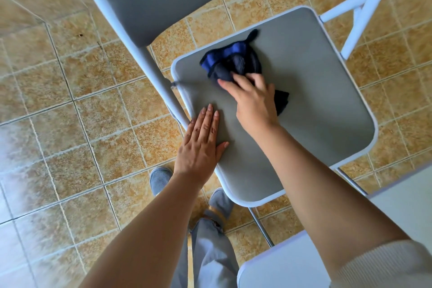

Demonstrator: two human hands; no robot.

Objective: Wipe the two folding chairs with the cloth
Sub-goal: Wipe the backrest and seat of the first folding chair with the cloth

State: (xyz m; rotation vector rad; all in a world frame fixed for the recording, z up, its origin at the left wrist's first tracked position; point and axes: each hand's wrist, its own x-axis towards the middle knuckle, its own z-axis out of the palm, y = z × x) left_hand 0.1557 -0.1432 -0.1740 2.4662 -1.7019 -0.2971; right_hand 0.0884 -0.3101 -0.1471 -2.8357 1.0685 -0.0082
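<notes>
The right hand (253, 100) presses palm-down on a crumpled dark blue cloth (233, 61) near the middle of the grey seat (315, 91), its fingers curled over the cloth's near end and hiding part of it. The left hand (201, 145) lies flat and open on the seat's left edge, fingers together. A second chair (275, 262) is cut off at bottom right; bare seat lies right of the cloth.
</notes>
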